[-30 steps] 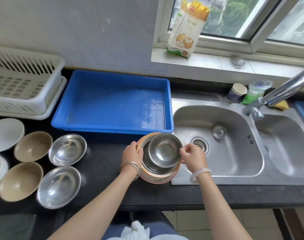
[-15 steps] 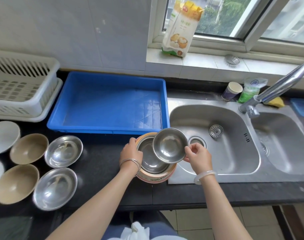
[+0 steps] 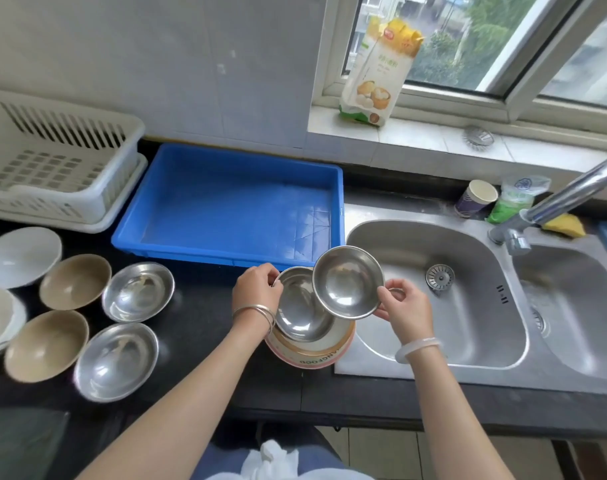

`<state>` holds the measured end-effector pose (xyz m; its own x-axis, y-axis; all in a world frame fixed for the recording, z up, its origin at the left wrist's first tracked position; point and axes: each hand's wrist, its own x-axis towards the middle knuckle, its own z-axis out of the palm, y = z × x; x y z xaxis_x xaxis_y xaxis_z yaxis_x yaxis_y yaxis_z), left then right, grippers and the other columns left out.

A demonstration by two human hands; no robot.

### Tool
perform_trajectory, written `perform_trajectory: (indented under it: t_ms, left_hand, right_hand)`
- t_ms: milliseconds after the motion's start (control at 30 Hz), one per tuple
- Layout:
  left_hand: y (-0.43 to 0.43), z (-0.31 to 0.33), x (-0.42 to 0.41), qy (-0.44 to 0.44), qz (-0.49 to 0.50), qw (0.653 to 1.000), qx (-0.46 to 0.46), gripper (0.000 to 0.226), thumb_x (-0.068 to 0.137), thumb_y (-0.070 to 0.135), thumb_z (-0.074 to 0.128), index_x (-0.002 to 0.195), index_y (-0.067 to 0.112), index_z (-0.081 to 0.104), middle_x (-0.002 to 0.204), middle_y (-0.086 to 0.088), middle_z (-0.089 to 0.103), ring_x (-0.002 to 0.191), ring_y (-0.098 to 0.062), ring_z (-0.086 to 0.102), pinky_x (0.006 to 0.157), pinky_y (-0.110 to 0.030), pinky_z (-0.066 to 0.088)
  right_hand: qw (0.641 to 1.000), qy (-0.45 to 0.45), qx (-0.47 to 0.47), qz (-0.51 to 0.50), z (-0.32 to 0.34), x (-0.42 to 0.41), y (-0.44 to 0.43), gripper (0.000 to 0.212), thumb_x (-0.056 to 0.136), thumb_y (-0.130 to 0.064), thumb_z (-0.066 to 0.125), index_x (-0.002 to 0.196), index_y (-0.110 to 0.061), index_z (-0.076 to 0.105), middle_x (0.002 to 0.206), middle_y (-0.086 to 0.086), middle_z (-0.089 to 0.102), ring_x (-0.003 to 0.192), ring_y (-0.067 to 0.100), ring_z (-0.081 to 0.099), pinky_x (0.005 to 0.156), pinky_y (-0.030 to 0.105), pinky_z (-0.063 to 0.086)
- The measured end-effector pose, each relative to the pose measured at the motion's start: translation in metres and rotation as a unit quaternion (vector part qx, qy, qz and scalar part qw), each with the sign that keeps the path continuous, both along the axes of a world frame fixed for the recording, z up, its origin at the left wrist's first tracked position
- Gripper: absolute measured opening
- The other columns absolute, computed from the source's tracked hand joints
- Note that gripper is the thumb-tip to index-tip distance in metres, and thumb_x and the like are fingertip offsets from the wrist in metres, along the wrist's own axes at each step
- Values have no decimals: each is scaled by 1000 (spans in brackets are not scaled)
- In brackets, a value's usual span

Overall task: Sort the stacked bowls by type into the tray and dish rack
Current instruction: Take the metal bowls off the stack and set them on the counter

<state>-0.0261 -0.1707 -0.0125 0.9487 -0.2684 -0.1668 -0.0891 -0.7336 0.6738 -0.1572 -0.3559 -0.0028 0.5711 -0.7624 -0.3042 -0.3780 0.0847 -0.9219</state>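
Note:
My right hand (image 3: 404,311) pinches the rim of a small steel bowl (image 3: 347,282), lifted and tilted above the stack. My left hand (image 3: 257,289) grips the rim of a second steel bowl (image 3: 297,310), raised at an angle out of a pink printed paper bowl (image 3: 312,351) on the black counter. The blue tray (image 3: 233,206) lies just behind the stack with nothing in it. At the far left stands the white dish rack (image 3: 56,168), also holding nothing.
Two steel bowls (image 3: 137,292) (image 3: 117,362), two tan bowls (image 3: 75,280) (image 3: 46,344) and white bowls (image 3: 18,256) sit on the counter at left. A double steel sink (image 3: 468,306) with a faucet (image 3: 551,206) lies to the right. A paper cup (image 3: 477,199) stands behind it.
My right hand has lifted the small steel bowl up and to the right, off the stack. My left hand has tipped the steel bowl under it up out of the paper bowl.

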Motion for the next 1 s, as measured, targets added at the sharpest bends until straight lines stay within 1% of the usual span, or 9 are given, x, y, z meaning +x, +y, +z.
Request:
perform_trajectory:
  t_ms: [167, 367, 433, 533, 667, 733, 833, 933, 1000]
  left_hand:
    - [25, 14, 6, 2, 52, 998, -47, 7, 84, 17, 60, 85, 18, 66, 83, 5, 67, 75, -13, 60, 65, -24, 44]
    - [78, 15, 1, -1, 122, 991, -61, 8, 82, 14, 61, 84, 20, 67, 77, 11, 63, 74, -9, 59, 62, -21, 42]
    - [98, 10, -5, 9, 145, 988, -53, 8, 82, 14, 62, 85, 19, 66, 77, 11, 62, 74, -8, 58, 61, -19, 40]
    - [126, -2, -13, 39, 186, 981, -41, 6, 82, 12, 62, 84, 16, 67, 76, 8, 62, 75, -10, 58, 66, -21, 40]
    - [152, -20, -23, 78, 230, 970, -25, 8, 82, 11, 62, 77, 17, 62, 72, 5, 62, 74, -16, 59, 65, -25, 42]
    - [159, -28, -24, 85, 241, 966, -26, 11, 81, 10, 62, 74, 17, 60, 68, 3, 61, 72, -18, 60, 64, -27, 44]
    - [163, -37, -24, 89, 246, 965, -24, 14, 81, 10, 62, 72, 20, 59, 66, 4, 62, 70, -19, 61, 63, -27, 46]
    - [163, -44, -21, 94, 245, 965, -26, 13, 82, 11, 62, 72, 19, 59, 69, 0, 65, 70, -20, 62, 62, -29, 48]
    - [161, -47, -18, 97, 249, 963, -27, 12, 82, 10, 61, 72, 18, 59, 72, -3, 67, 71, -23, 63, 65, -36, 52]
  right_hand:
    - [999, -15, 1, 51, 16, 19, 4, 10, 85, -3, 59, 79, -11, 59, 51, -4, 68, 49, 5, 64, 51, 20, 56]
    - [991, -12, 11, 136, 24, 61, 30, 7, 86, -5, 61, 82, -11, 60, 67, 5, 65, 50, 5, 65, 49, 17, 53]
    - [985, 5, 15, 170, 20, 76, 44, 9, 86, -6, 61, 80, -13, 59, 70, 6, 63, 51, 6, 64, 49, 16, 53]
    - [974, 41, 16, 222, 8, 100, 70, 11, 85, -8, 61, 79, -16, 58, 71, 7, 64, 54, 12, 65, 49, 17, 53]
    - [956, 102, 6, 276, -17, 132, 104, 12, 85, -5, 58, 79, -15, 55, 69, 8, 60, 50, 15, 60, 52, 27, 56]
    - [944, 135, -30, 300, -29, 145, 118, 7, 83, -6, 57, 83, -13, 56, 69, 9, 60, 53, 17, 60, 56, 30, 58]
    - [919, 181, -110, 332, -43, 162, 131, 8, 81, -9, 55, 85, -16, 57, 75, 6, 61, 52, 13, 57, 51, 25, 51]
    - [907, 210, -118, 345, -54, 174, 141, 8, 81, -9, 54, 83, -16, 57, 77, 7, 61, 57, 18, 62, 71, 39, 58]
    - [903, 230, -111, 346, -58, 180, 145, 11, 81, -9, 52, 74, -15, 56, 76, 10, 60, 74, 31, 68, 80, 48, 57]
